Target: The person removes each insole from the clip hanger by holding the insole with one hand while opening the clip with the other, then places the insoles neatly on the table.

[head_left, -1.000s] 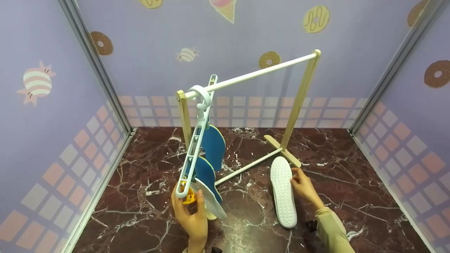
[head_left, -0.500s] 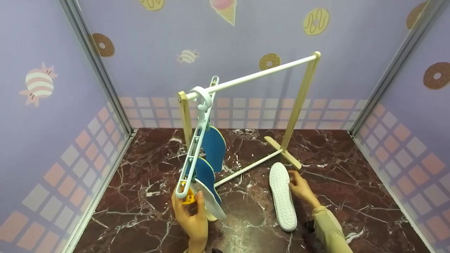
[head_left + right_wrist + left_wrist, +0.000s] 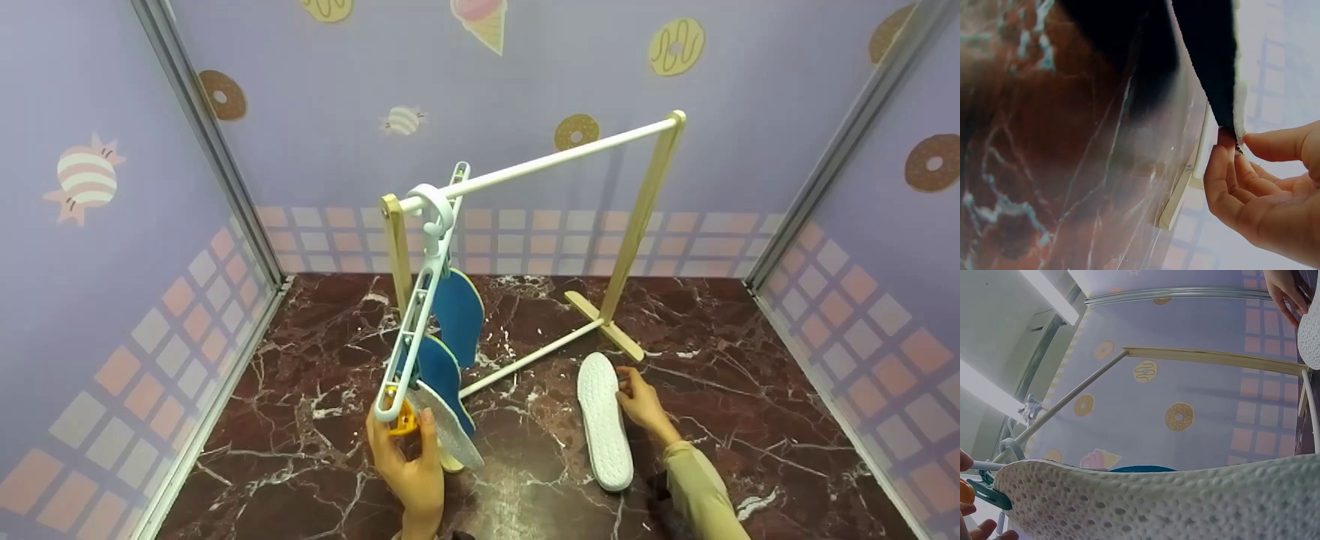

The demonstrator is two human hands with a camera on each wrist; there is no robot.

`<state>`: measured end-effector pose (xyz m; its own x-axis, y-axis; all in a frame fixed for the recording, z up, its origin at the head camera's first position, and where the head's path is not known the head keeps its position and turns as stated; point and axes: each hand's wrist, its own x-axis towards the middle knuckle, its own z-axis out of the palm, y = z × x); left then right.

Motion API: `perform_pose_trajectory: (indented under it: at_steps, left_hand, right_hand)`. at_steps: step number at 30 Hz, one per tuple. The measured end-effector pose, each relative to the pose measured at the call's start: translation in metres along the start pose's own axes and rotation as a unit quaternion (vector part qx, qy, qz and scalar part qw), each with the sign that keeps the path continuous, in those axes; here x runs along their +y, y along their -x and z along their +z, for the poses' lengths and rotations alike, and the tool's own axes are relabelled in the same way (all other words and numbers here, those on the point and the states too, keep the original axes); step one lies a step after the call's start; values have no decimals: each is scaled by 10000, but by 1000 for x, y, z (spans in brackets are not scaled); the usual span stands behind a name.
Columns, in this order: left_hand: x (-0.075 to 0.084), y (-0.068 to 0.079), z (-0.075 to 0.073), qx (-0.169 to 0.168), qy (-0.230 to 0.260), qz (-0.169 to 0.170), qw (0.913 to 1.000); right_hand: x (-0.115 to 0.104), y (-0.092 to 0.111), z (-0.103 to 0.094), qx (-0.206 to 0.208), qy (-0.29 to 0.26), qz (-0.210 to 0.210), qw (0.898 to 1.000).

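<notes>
My left hand (image 3: pixel 416 476) holds an orange clip (image 3: pixel 406 421) at the near end of a white clip hanger (image 3: pixel 433 261). Beside that hand a pale insole (image 3: pixel 452 433) hangs from the hanger; up close in the left wrist view, this insole (image 3: pixel 1129 503) is white and dimpled, gripped at its end by a teal clip (image 3: pixel 991 495). Two blue-faced insoles, a nearer one (image 3: pixel 439 367) and a farther one (image 3: pixel 461 319), hang behind it. To the right, my right hand (image 3: pixel 643 405) pinches another white insole (image 3: pixel 604 427) by its edge. Its reverse is dark in the right wrist view.
The hanger's hook loops over the white rod (image 3: pixel 559 155) of a wooden rack, near its left post (image 3: pixel 397 255). The right post (image 3: pixel 645 225) stands on a wooden foot (image 3: pixel 622 341). Dark red marbled table (image 3: pixel 337 465) lies below, with patterned walls around it.
The right hand has lowered slightly with its white insole and come a little nearer to me. My left hand stays at the orange clip.
</notes>
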<state>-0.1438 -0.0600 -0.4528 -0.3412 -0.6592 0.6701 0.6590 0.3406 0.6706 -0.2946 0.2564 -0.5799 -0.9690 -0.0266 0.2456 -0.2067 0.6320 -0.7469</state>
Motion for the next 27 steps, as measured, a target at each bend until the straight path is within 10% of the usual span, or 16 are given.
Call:
perform_pose_trajectory:
  at_steps: [27]
  left_hand:
    - [14, -5, 6, -60, 287, 19, 9996]
  right_hand:
    - [11, 4, 0, -186, 125, 114, 9997]
